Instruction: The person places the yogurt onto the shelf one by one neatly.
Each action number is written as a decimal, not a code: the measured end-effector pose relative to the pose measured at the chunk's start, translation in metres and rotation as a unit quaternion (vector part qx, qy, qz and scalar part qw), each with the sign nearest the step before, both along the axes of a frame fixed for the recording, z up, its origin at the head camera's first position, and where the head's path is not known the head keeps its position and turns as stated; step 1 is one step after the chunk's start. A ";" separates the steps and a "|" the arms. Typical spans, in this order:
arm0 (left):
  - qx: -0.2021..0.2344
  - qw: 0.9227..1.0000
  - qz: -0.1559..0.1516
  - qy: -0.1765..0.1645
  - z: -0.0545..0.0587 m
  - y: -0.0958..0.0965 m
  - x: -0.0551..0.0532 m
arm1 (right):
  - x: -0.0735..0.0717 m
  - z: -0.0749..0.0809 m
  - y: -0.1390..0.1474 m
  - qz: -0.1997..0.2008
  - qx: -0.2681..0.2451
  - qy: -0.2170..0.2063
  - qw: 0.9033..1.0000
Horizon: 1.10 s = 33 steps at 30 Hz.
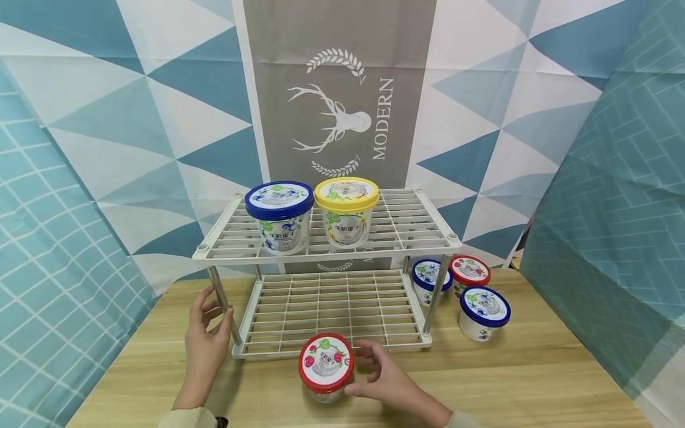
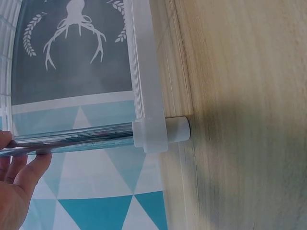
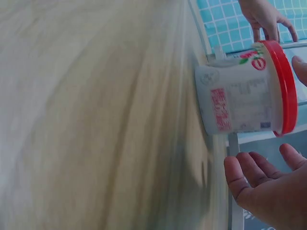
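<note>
My left hand (image 1: 207,336) pinches the front left metal post (image 1: 219,288) of a white two-tier rack (image 1: 332,260); in the left wrist view, thumb and fingers (image 2: 34,172) lie on either side of that post. A tub with a red lid (image 1: 326,364) and strawberry print stands upright on the table, in front of the lower shelf. Beside it on the right is my right hand (image 1: 387,377), its fingers spread and loosely bent. From the right wrist, the fingers (image 3: 249,175) appear apart from the tub's side, with the thumb near the lid.
On the upper shelf stand a blue-lidded tub (image 1: 280,217) and a yellow-lidded tub (image 1: 346,212). Right of the rack are two more blue-lidded tubs, the nearer one (image 1: 484,312) in front, and another red-lidded tub (image 1: 470,271). Patterned cloth (image 1: 342,89) hangs behind the wooden table (image 1: 524,380).
</note>
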<state>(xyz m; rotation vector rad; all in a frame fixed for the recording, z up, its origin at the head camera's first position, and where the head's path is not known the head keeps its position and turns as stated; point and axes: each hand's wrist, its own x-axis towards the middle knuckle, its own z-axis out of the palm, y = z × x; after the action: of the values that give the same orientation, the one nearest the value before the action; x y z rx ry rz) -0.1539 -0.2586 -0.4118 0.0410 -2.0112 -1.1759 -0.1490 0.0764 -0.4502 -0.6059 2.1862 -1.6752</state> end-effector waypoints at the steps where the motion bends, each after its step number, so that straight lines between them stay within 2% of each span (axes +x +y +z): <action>1: 0.001 1.000 -0.001 0.000 0.000 0.000 0.000 | 0.001 -0.001 -0.002 0.002 -0.002 0.001 1.000; 6: 0.005 1.000 -0.001 0.003 0.000 0.000 0.000 | 0.004 -0.004 -0.010 0.002 -0.006 0.004 1.000; 16: 0.006 1.000 0.003 -0.004 0.000 0.001 -0.001 | 0.010 -0.008 -0.023 -0.024 0.006 -0.004 1.000; 23: 0.004 1.000 0.004 -0.007 0.000 0.001 -0.001 | 0.016 -0.009 -0.034 -0.060 0.014 -0.044 0.997; 33: 0.002 1.000 0.004 -0.007 0.000 0.001 -0.002 | 0.023 -0.013 -0.048 -0.112 -0.014 -0.055 0.992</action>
<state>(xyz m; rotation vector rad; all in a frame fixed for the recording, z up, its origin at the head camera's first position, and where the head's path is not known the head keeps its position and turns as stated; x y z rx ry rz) -0.1561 -0.2580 -0.4114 0.0592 -2.0186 -1.1790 -0.1258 0.0288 -0.4629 -0.2752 2.2222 -1.8037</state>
